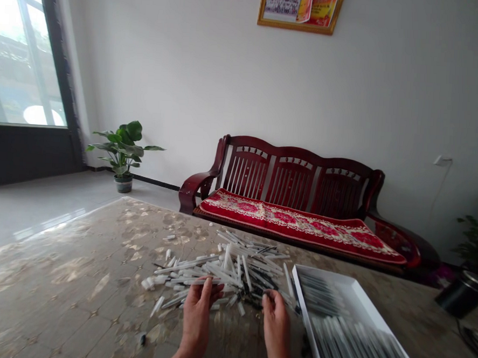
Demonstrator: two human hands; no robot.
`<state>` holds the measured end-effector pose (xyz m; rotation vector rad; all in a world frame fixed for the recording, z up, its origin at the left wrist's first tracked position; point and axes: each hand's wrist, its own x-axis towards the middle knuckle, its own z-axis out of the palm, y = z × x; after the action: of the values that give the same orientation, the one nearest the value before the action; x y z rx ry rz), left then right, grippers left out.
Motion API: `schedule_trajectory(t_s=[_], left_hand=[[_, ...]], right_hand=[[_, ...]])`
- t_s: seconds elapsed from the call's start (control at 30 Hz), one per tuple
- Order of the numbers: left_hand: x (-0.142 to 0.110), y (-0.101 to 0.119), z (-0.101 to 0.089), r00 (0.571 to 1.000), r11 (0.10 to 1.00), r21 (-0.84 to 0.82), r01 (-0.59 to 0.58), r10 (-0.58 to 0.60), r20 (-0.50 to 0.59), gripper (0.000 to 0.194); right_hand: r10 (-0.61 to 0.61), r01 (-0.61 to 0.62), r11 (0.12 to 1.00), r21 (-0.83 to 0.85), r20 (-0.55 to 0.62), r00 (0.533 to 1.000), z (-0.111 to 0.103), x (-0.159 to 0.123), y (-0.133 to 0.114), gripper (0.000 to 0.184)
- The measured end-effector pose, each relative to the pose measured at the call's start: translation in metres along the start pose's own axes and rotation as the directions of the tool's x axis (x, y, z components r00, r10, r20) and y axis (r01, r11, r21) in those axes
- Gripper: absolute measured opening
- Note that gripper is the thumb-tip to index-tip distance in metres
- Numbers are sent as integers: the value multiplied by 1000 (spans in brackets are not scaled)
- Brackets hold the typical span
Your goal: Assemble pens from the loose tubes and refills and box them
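Note:
My left hand [196, 317] is closed, thumb against fingers, on a slim translucent white tube [203, 281] that looks like a pen barrel, held nearly level. To its right, my right hand [275, 323] pinches its fingertips together at the near edge of the pile; a small dark bit shows there, too small to name. Just beyond both hands lies a loose heap of white and clear plastic tubes [213, 265], with black slim pieces [259, 280] mixed in. Right of my right hand stands a white open box [297, 282] holding rows of dark-cored clear sticks [358, 343], like pens.
The table has a patterned brown cover [74, 282]; a small black piece [143, 339] lies at its near left. A black cylindrical container [461, 295] stands at the right. Behind are a red wooden bench [291, 177] and a potted plant [125, 150].

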<state>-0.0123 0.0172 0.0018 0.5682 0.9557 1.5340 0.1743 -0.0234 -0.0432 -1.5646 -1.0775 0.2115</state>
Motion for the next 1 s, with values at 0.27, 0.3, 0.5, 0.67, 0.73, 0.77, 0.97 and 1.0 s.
schedule_trajectory(t_s=[0.27, 0.3, 0.5, 0.67, 0.73, 0.77, 0.97, 1.0], left_hand=[[-15, -6, 9, 984, 988, 99, 116, -127, 124, 49], [-16, -6, 10, 983, 986, 115, 122, -136, 127, 49], [-17, -2, 11, 984, 982, 142, 127, -142, 103, 49], [-14, -4, 9, 986, 983, 137, 119, -134, 104, 50], [-12, -5, 8, 984, 984, 131, 124, -139, 109, 50], [-12, -6, 7, 983, 984, 124, 131, -145, 110, 50], [-8, -7, 7, 976, 979, 23, 201, -203, 85, 48], [-8, -7, 7, 973, 977, -3, 213, -212, 89, 46]], right_hand=[[-277, 241, 841, -484, -3, 961, -31, 16, 15, 28], [-303, 254, 795, -551, 4, 953, -34, 17, 18, 27], [-321, 298, 580, -758, 123, 939, -34, 16, 25, 27], [-298, 300, 536, -789, 156, 942, -34, 15, 27, 16], [-299, 294, 542, -787, 146, 943, -36, 14, 27, 14], [-300, 290, 548, -784, 139, 944, -37, 14, 26, 13], [-364, 349, 650, -675, 126, 923, -42, 15, 7, 28], [-389, 384, 678, -627, 138, 911, -41, 14, 1, 30]])
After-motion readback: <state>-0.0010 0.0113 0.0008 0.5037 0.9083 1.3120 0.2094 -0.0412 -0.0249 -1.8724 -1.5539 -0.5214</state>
